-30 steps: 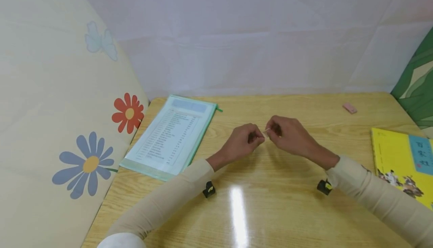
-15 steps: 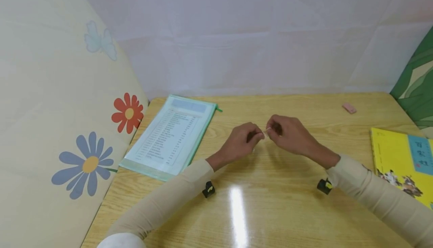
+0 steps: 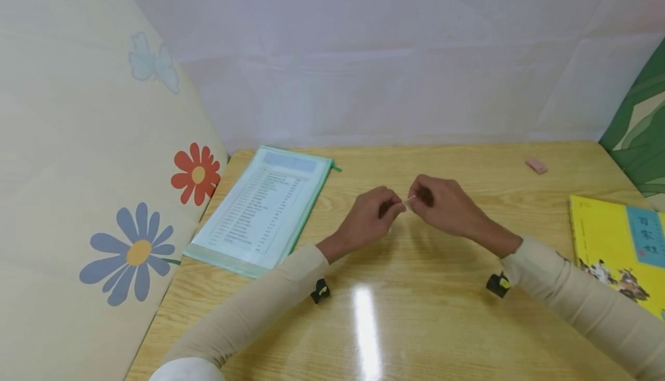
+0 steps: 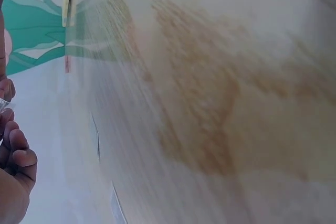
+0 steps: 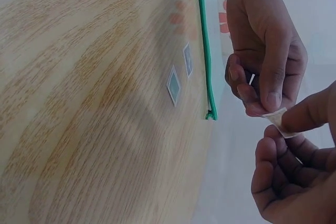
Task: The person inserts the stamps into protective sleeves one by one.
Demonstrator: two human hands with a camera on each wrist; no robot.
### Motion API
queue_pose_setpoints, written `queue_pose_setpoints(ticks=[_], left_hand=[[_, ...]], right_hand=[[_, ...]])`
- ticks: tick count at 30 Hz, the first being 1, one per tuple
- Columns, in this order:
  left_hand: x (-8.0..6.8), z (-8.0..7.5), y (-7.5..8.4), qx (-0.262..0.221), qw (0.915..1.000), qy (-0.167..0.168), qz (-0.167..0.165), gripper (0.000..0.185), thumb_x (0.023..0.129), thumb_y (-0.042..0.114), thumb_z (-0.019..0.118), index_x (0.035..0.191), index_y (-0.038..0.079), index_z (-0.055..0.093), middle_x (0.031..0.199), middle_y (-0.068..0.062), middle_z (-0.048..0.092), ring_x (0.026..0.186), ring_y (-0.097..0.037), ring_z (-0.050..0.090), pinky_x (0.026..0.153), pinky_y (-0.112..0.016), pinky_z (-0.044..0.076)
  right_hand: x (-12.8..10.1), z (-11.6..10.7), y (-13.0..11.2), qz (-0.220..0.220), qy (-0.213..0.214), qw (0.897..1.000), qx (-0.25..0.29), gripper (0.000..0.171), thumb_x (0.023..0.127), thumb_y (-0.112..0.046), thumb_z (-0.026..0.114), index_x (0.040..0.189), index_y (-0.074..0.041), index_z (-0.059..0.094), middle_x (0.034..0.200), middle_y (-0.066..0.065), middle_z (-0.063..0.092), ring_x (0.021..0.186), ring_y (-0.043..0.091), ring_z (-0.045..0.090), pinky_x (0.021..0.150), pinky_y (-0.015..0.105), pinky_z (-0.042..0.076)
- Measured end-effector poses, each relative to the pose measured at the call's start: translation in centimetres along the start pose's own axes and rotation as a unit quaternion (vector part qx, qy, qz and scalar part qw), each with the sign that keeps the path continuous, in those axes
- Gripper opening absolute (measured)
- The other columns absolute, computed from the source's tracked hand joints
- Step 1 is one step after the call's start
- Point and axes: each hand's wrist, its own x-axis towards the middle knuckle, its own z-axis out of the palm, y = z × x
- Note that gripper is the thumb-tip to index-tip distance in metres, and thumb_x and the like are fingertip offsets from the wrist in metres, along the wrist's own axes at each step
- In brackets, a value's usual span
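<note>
One small clear sticker (image 5: 278, 120) is pinched between the left hand (image 3: 370, 219) and right hand (image 3: 444, 208), fingertips curled on it, above the table's (image 3: 415, 323) middle. Peeling it well probably calls for a steady, slow pull. A green folder (image 3: 262, 210) lies at the far-left corner.

A green-edged clear document folder (image 3: 262, 210) with a printed list lies at the wooden table's (image 3: 415, 323) left edge. A yellow picture book (image 3: 620, 251) sits at the right edge, a pink eraser (image 3: 537, 165) near the far right corner.
</note>
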Motion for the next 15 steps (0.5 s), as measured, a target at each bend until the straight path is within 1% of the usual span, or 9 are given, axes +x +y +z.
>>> queue_pose_setpoints(ticks=[3,10,15], left_hand=[[-0.04,-0.02,0.08,0.002,1.0000,0.001,0.001,0.014,0.104,0.023,0.059,0.102,0.014,0.069,0.083,0.005,0.056,0.068,-0.009,0.050,0.058,-0.026,0.044],[0.06,0.21,-0.30,0.020,0.9995,0.007,0.022,0.015,0.104,0.023,0.058,0.104,0.013,0.070,0.084,0.006,0.055,0.068,-0.007,0.049,0.058,-0.025,0.045],[0.06,0.23,-0.22,0.013,0.9994,0.018,0.027,0.014,0.104,0.022,0.058,0.108,0.012,0.067,0.089,0.005,0.057,0.067,-0.006,0.051,0.058,-0.025,0.047]], right_hand=[[-0.01,0.00,0.10,0.005,0.005,1.000,-0.001,0.004,0.099,-0.016,0.061,0.098,-0.013,0.064,0.082,-0.002,0.064,0.068,0.016,0.059,0.059,0.035,0.051],[-0.01,-0.01,0.05,0.014,0.001,1.000,-0.005,0.006,0.099,-0.018,0.061,0.097,-0.013,0.063,0.080,-0.002,0.064,0.066,0.015,0.058,0.059,0.036,0.050],[-0.03,-0.05,-0.02,0.020,-0.005,1.000,-0.001,0.007,0.100,-0.019,0.061,0.098,-0.013,0.063,0.080,-0.002,0.064,0.066,0.016,0.058,0.059,0.036,0.050]])
